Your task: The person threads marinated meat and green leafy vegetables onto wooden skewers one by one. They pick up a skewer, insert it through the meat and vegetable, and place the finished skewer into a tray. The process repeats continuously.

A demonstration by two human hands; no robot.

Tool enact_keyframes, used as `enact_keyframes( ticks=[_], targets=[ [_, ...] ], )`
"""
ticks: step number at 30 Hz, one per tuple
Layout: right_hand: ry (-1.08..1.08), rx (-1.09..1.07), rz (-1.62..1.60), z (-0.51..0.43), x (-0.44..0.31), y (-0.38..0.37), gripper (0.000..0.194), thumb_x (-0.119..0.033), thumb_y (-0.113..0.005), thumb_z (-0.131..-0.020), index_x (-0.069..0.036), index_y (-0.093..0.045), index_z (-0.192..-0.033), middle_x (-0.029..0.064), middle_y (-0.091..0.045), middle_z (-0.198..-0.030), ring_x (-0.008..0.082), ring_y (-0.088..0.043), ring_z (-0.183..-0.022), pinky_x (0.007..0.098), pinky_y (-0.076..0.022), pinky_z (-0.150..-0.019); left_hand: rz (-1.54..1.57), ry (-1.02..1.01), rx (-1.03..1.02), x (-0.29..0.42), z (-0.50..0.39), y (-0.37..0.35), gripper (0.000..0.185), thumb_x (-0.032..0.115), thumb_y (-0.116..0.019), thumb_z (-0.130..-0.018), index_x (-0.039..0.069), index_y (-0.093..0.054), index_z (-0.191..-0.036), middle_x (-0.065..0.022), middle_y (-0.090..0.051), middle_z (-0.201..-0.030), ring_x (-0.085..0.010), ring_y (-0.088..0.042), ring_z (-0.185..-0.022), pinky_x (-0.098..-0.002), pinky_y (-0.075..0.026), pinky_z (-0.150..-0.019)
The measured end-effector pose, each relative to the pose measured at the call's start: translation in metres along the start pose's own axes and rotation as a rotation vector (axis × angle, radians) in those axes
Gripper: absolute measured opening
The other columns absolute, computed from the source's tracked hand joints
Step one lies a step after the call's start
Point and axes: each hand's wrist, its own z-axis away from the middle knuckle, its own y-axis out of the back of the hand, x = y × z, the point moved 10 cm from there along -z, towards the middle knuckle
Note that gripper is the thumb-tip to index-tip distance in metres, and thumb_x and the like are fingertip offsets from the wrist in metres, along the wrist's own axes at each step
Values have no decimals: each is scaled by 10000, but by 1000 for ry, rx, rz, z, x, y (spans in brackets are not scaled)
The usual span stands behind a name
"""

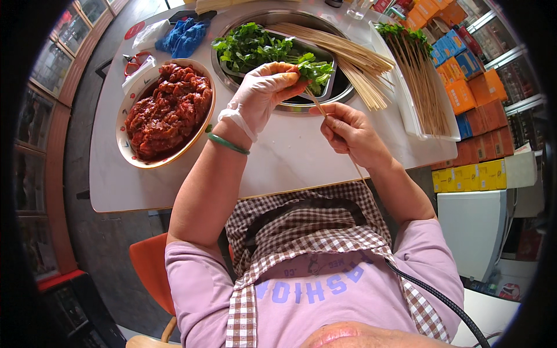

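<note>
My left hand (274, 85), in a clear disposable glove, pinches a small bunch of leafy cilantro (316, 71). Bare, my right hand (348, 130) grips a thin wooden skewer (319, 104) whose upper end meets the cilantro stems at my left fingertips. Whether the tip passes through the stems is hidden by the fingers. Behind my hands, a metal tray (331, 82) of loose cilantro (256, 48) rests over a round steel basin (222, 71) set in the table. Bundles of bare wooden skewers (343, 48) lie across its right side.
To the left stands an oval bowl (124, 117) of marinated raw meat (169, 113). Red-handled scissors (135, 63) and a blue cloth (182, 37) lie behind it. A white tray (409, 115) at the right holds skewers topped with greens (417, 74). Stacked boxes (478, 122) flank the table (278, 161).
</note>
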Motion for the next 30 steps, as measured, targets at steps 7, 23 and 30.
enact_keyframes(
  ticks=[7,23,30],
  targets=[
    [36,13,41,-4,-2,2,266,-46,-421,-1003,-5,-551,-1232,15,-507,-736,23,-344,-507,168,-256,-429,-12,12,-17,-1,2,-4,193,22,-659,-876,-15,-636,-1064,-122,-666,-1036,-230,-671,-973,-327,-558,-899],
    [98,111,222,-8,-10,10,257,-41,-435,-991,-15,-598,-1188,2,-537,-710,22,-392,-531,172,-301,-454,-300,-24,-27,-3,4,-12,222,24,-662,-885,-11,-629,-1101,-82,-661,-1033,-160,-651,-956,-274,-531,-897],
    [54,112,158,-11,-4,11,266,-42,-429,-986,-19,-600,-1189,-4,-539,-715,19,-391,-530,171,-300,-449,-385,-105,65,4,7,-15,193,-68,-611,-883,-24,-625,-1071,-71,-669,-987,-127,-644,-902,-247,-535,-836]
  ],
)
